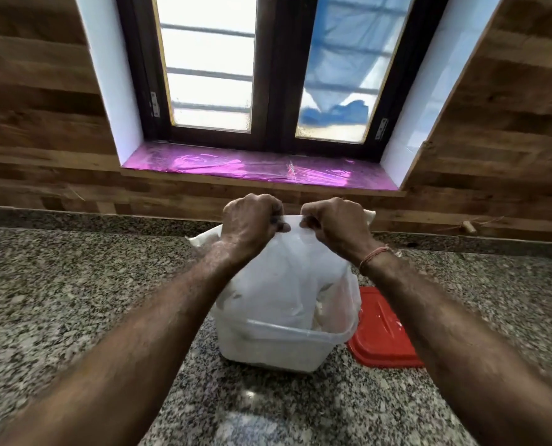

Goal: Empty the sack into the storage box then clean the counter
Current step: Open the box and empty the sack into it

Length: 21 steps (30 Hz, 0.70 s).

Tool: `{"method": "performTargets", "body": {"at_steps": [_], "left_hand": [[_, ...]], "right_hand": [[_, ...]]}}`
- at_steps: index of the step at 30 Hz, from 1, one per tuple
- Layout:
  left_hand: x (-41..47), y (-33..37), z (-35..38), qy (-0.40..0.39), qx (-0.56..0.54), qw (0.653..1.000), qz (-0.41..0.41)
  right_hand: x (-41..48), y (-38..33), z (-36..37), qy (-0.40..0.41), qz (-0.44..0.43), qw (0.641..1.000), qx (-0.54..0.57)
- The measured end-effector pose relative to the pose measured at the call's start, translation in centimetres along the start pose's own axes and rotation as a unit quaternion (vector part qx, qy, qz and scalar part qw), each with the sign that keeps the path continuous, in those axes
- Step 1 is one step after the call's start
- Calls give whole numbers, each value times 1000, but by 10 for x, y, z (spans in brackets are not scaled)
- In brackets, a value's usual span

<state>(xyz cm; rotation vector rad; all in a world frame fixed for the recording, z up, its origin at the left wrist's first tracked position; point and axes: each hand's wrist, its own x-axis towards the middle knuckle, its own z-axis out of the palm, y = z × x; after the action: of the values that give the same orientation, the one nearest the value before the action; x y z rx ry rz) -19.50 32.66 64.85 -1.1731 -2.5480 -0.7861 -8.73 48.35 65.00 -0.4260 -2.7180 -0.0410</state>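
Note:
A white sack point(287, 278) hangs upside down, its lower end inside a translucent white storage box point(273, 347) on the granite counter point(75, 300). My left hand point(252, 222) and my right hand point(334, 222) grip the sack's upper edge side by side, fingers curled round the fabric, lifting it above the box. White contents show in the box under the sack; how much is inside is hidden by the fabric.
A red lid point(380, 329) lies flat on the counter just right of the box. Behind runs a wood-panelled wall with a window and a pink foil-covered sill point(252, 165). A small wooden peg point(469, 226) rests at the counter's back right.

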Motion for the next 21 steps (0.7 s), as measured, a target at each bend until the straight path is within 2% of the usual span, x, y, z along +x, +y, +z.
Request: {"method": "performTargets", "body": {"at_steps": [2,5,8,10,13,15,16,18,20,21], "left_hand": [[1,-1,-5,-1,15,1000,14],[4,-27,-20,11,44,999,-12],[0,-36,-24,32,-4,999,-23],[-2,-29,-21,34,-23,999,-5],[-2,-30,-18,84,0,996,34],[-3,-38,-20,96,43,992,65],[-5,-43,-19,90,58,990,92],[-8,-48,-15,29,73,987,139],[-15,-58,-7,-13,74,987,143],[-20,-63,-5,-2,78,988,132]], "right_hand": [[0,2,-2,28,39,999,4],[1,13,-7,13,91,995,25],[2,-5,-6,-4,47,996,81],[3,-21,0,14,18,995,97],[9,-25,0,62,37,994,77],[11,-21,-4,62,50,994,71],[12,-19,-6,61,56,994,73],[12,-19,-8,53,73,993,72],[10,-19,-6,52,92,992,68],[8,-19,-4,64,102,991,65]]}}
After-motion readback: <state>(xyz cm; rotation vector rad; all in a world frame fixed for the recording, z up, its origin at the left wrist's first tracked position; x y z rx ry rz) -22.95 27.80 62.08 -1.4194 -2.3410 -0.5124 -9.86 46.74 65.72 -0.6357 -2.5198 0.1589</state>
